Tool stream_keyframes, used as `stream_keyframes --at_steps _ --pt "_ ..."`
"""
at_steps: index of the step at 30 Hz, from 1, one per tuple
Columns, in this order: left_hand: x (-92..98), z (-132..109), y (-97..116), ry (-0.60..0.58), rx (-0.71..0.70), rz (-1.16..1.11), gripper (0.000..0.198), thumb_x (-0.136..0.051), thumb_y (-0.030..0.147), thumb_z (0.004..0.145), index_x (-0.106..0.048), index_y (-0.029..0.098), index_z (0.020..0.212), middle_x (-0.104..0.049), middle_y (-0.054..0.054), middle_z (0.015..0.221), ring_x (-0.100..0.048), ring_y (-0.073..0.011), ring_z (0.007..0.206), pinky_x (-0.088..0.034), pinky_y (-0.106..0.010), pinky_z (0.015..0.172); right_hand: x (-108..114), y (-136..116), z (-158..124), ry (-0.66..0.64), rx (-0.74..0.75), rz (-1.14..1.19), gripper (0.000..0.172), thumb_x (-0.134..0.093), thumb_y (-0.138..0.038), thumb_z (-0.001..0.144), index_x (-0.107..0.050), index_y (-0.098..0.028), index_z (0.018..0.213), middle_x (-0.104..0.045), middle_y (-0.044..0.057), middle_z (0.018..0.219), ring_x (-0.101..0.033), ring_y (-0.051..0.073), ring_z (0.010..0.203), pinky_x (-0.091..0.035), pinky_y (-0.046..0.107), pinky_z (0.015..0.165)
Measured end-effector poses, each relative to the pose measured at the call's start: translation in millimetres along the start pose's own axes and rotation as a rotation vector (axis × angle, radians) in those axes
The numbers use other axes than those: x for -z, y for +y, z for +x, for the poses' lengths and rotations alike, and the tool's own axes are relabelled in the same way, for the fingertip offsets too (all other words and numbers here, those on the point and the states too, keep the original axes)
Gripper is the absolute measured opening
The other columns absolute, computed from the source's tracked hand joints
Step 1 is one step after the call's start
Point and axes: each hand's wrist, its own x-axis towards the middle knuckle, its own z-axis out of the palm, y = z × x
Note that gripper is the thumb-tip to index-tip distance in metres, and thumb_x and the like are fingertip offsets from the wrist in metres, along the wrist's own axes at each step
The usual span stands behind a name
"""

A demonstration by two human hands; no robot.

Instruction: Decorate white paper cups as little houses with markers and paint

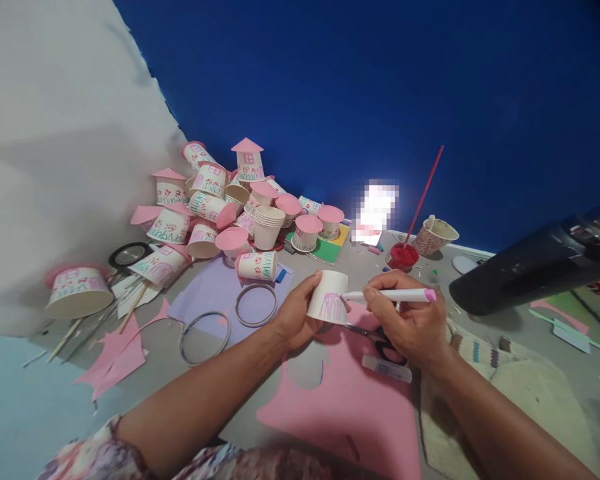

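A white paper cup (326, 288), upside down, is in my left hand (300, 315), whose fingers wrap its left side and back. Pink lines, arched like a door, mark the cup's front. My right hand (410, 320) pinches a white marker (397, 295) with a pink end, its tip at the drawing on the cup. Below the hands lies a cut sheet of pink paper (345, 413), with scissors (373, 335) and a clear glue tube (387, 368) on it. The scissors are partly hidden behind my right hand.
Decorated cups with pink cone roofs (247, 159) pile up at the back left, beside a stack of plain cups (269, 227). A red dish (403, 256) holds a thin red stick. Farther right are a patterned cup (435, 237), a dark bottle (520, 267) and a cloth (505, 407).
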Motion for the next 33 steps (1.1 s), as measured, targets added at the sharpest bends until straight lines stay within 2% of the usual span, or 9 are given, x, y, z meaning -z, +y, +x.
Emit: stream_keyframes --at_steps 5,10,15,21,24,27,33 --pt "-1.0 -1 0 -0.010 0.008 0.025 0.038 -0.048 0.039 0.108 -0.072 0.011 0.098 -0.076 -0.012 0.080 -0.075 -0.0223 0.067 -0.059 -0.030 0.060 0 1 0 -0.005 0.009 -0.009 0.018 -0.064 -0.017 0.090 -0.069 -0.021 0.074 -0.070 -0.003 0.062 -0.060 0.009 0.050 -0.045 0.020 0.051" --pt "-0.9 -1 2 -0.009 0.032 0.003 0.039 -0.048 0.040 0.108 -0.072 0.010 0.105 -0.076 -0.011 0.081 -0.076 -0.0222 0.067 -0.061 -0.031 0.061 1 2 0 0.003 -0.003 -0.013 0.017 -0.064 -0.018 0.090 -0.068 -0.021 0.073 -0.070 -0.004 0.063 -0.059 0.008 0.050 -0.044 0.019 0.050" --pt "2.2 1 2 -0.046 0.027 0.000 0.038 -0.050 0.041 0.107 -0.071 0.010 0.110 -0.075 -0.011 0.080 -0.076 -0.0232 0.067 -0.058 -0.029 0.057 2 2 0 -0.026 -0.042 0.014 0.017 -0.064 -0.019 0.090 -0.068 -0.021 0.073 -0.069 -0.004 0.061 -0.058 0.008 0.048 -0.043 0.020 0.048" --pt "3.6 1 2 -0.059 0.029 0.002 0.040 -0.048 0.042 0.107 -0.070 0.009 0.117 -0.078 -0.013 0.087 -0.077 -0.0242 0.069 -0.058 -0.030 0.060 2 -4 2 -0.048 -0.099 0.070 0.018 -0.064 -0.020 0.088 -0.067 -0.021 0.070 -0.067 -0.004 0.058 -0.056 0.009 0.045 -0.042 0.021 0.046" --pt "5.3 0 4 -0.093 0.033 0.006 0.043 -0.050 0.044 0.107 -0.069 0.008 0.122 -0.079 -0.016 0.095 -0.078 -0.0253 0.074 -0.061 -0.033 0.066 4 -3 1 -0.072 -0.155 0.095 0.019 -0.065 -0.022 0.088 -0.068 -0.021 0.069 -0.064 -0.004 0.056 -0.054 0.009 0.045 -0.041 0.022 0.045" --pt "6.8 0 5 -0.122 0.043 0.003 0.048 -0.051 0.048 0.106 -0.069 0.007 0.124 -0.079 -0.016 0.093 -0.079 -0.0264 0.075 -0.062 -0.035 0.071 4 6 -2 -0.010 -0.244 0.139 0.017 -0.070 -0.026 0.088 -0.070 -0.020 0.072 -0.065 -0.002 0.057 -0.056 0.011 0.050 -0.043 0.023 0.049" --pt "7.8 1 4 -0.063 0.027 -0.012 0.042 -0.060 0.047 0.102 -0.068 0.010 0.121 -0.076 -0.013 0.087 -0.077 -0.0269 0.073 -0.064 -0.039 0.070 -6 39 1 0.109 -0.546 0.526 0.024 -0.080 -0.042 0.085 -0.071 -0.020 0.078 -0.063 -0.002 0.057 -0.053 0.010 0.049 -0.042 0.022 0.046"
